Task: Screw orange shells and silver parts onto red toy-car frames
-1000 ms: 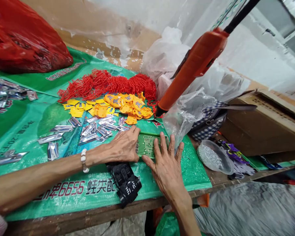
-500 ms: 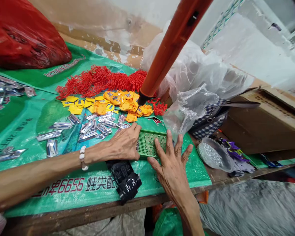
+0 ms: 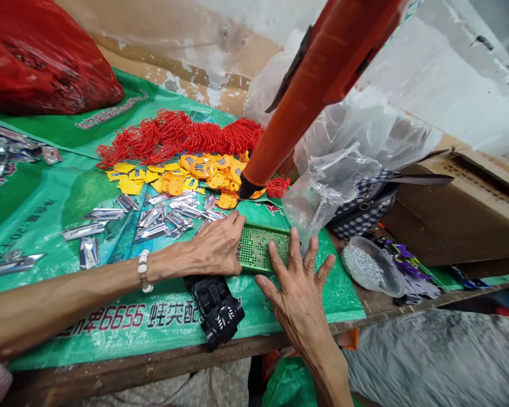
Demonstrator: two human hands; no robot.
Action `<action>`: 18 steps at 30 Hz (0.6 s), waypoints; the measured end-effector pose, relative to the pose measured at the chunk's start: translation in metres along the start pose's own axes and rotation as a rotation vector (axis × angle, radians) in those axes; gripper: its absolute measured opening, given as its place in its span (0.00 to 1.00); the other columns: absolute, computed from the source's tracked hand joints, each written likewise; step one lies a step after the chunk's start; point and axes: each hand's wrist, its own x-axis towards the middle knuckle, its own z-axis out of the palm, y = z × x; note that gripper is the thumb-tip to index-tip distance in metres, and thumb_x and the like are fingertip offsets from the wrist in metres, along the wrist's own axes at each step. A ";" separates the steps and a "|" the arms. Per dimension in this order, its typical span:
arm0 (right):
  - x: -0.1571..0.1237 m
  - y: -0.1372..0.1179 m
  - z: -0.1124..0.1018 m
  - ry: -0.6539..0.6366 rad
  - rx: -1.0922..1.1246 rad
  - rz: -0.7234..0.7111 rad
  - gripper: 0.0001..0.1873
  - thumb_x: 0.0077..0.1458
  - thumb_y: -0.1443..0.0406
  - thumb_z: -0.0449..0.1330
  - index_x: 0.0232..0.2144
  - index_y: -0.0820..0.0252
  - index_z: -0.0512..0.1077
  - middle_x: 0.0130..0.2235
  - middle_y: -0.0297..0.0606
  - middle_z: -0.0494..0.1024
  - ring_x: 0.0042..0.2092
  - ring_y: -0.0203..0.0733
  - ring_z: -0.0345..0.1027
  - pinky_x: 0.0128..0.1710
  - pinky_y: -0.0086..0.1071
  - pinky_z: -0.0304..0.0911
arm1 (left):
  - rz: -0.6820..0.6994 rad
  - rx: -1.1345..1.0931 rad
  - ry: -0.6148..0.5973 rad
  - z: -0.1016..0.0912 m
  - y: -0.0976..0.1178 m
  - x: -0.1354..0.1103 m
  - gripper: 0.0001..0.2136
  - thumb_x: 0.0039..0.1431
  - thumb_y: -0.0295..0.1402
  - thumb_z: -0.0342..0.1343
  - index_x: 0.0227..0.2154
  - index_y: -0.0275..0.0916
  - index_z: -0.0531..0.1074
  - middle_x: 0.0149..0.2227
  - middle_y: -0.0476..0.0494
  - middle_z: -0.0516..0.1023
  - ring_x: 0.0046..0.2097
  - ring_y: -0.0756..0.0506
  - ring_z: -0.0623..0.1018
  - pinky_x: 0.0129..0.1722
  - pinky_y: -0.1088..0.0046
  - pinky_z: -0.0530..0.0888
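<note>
A small green perforated tray (image 3: 261, 244) lies on the green woven sheet (image 3: 110, 249) near the table's front edge. My left hand (image 3: 215, 247) rests curled against the tray's left side, its fingers on the rim. My right hand (image 3: 299, 285) lies with fingers spread, fingertips touching the tray's near right part. A black ridged plastic piece (image 3: 215, 308) sits just in front of my left wrist. An orange power tool (image 3: 305, 79) hangs from above, its dark tip over the yellow tags (image 3: 186, 178).
Red plastic loops (image 3: 173, 135) and silver foil packets (image 3: 152, 217) lie behind the tray. A clear bowl of small beads (image 3: 367, 268), crumpled clear bags (image 3: 343, 169), a cardboard box (image 3: 462, 209) and a red bag (image 3: 38, 51) surround the work area.
The hanging orange tool swung leftward and closer, its tip now above the yellow tags. My right hand slid slightly right with fingers spread wider. My left hand stayed on the tray.
</note>
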 end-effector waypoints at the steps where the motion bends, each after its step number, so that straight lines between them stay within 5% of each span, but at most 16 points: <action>1: -0.001 0.001 0.000 0.011 -0.002 0.013 0.30 0.65 0.49 0.44 0.59 0.59 0.65 0.72 0.47 0.37 0.71 0.61 0.16 0.64 0.69 0.27 | -0.003 -0.007 -0.001 -0.001 0.000 0.000 0.20 0.45 0.32 0.52 0.44 0.36 0.58 0.42 0.39 0.67 0.36 0.44 0.69 0.34 0.68 0.70; 12: -0.003 -0.003 -0.006 -0.076 0.107 -0.036 0.27 0.63 0.47 0.48 0.59 0.48 0.67 0.73 0.44 0.34 0.71 0.69 0.25 0.62 0.73 0.31 | -0.012 -0.033 -0.011 -0.007 0.004 -0.001 0.18 0.42 0.29 0.51 0.40 0.37 0.58 0.39 0.41 0.66 0.36 0.44 0.68 0.33 0.68 0.70; 18: 0.000 -0.011 -0.004 -0.020 0.048 0.019 0.32 0.62 0.45 0.47 0.59 0.58 0.67 0.70 0.55 0.45 0.71 0.66 0.21 0.63 0.71 0.31 | -0.011 -0.019 -0.014 -0.008 0.005 0.000 0.17 0.45 0.30 0.51 0.40 0.38 0.58 0.41 0.41 0.65 0.37 0.43 0.68 0.34 0.67 0.70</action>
